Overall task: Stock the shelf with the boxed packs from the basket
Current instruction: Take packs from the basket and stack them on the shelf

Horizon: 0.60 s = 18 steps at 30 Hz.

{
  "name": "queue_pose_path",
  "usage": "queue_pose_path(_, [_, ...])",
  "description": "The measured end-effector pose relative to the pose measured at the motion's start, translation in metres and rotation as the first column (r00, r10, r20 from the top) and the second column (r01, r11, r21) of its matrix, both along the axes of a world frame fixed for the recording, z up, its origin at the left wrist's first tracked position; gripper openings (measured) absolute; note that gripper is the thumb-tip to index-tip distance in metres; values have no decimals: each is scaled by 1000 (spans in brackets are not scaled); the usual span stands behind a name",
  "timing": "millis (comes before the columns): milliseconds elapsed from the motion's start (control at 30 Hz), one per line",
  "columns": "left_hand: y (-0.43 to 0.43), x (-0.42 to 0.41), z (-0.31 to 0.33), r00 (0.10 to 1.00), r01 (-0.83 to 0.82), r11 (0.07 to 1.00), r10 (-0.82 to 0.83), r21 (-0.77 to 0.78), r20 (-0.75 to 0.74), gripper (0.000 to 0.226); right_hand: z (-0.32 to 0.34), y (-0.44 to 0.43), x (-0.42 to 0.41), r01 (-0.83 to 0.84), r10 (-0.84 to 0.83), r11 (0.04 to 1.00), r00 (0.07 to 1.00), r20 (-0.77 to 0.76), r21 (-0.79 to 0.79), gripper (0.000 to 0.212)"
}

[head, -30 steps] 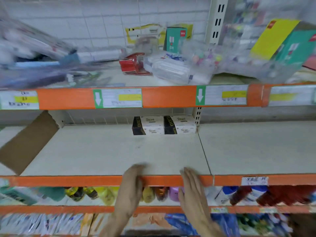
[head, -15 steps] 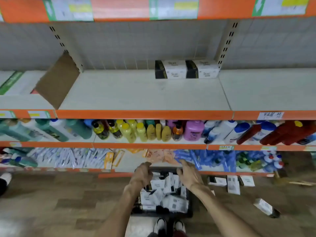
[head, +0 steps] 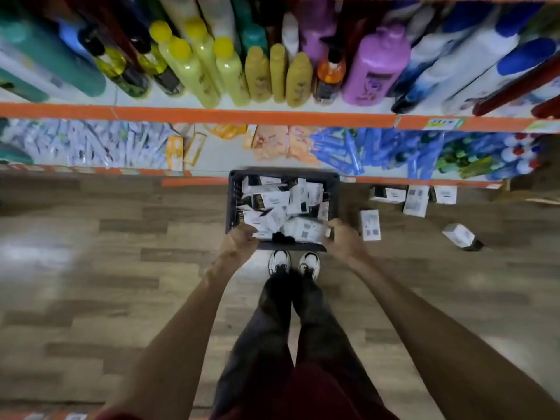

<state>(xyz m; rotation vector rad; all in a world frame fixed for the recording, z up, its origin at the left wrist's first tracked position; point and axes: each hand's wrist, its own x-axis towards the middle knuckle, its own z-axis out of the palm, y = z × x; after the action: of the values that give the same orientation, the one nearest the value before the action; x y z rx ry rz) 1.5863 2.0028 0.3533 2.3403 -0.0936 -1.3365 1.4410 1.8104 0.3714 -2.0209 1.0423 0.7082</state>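
A dark plastic basket (head: pixel 283 174) stands on the floor in front of my feet, against the bottom shelf. It is piled with several white and black boxed packs (head: pixel 272 201). My left hand (head: pixel 239 241) curls over a white pack at the basket's near left corner. At the near right corner my right hand (head: pixel 344 237) closes its fingers on the end of a larger white pack (head: pixel 304 229). The half-bare shelf that holds two packs is out of view.
Several loose boxed packs lie on the wood-pattern floor right of the basket, the nearest one (head: pixel 369 224) beside my right hand. Orange-edged shelves (head: pixel 242 115) carry bottles above and sachets and tubes below. My shoes (head: pixel 295 262) touch the basket's near side.
The view has dropped from the upper shelf to the floor. Both hands went from the shelf's front edge down into the basket and now close on packs at its near side.
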Motion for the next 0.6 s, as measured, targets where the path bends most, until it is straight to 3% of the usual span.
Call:
queue_pose_path(167, [-6,-3,-77,997,79,994,-80,74,11,30,-99,8,2,80,-78,992,997,-19,96,43])
queue_pose_path(333, [-3,-6,-203,997,-53,998,56,38,-60,30,-225,4,3,-27,30,994,999,-27,104,41])
queue_pose_path(600, [-20,8,-333,993,-115,990,116,79,-13,42,-359,-4,-2,238,-224,952,970,-92,192,45])
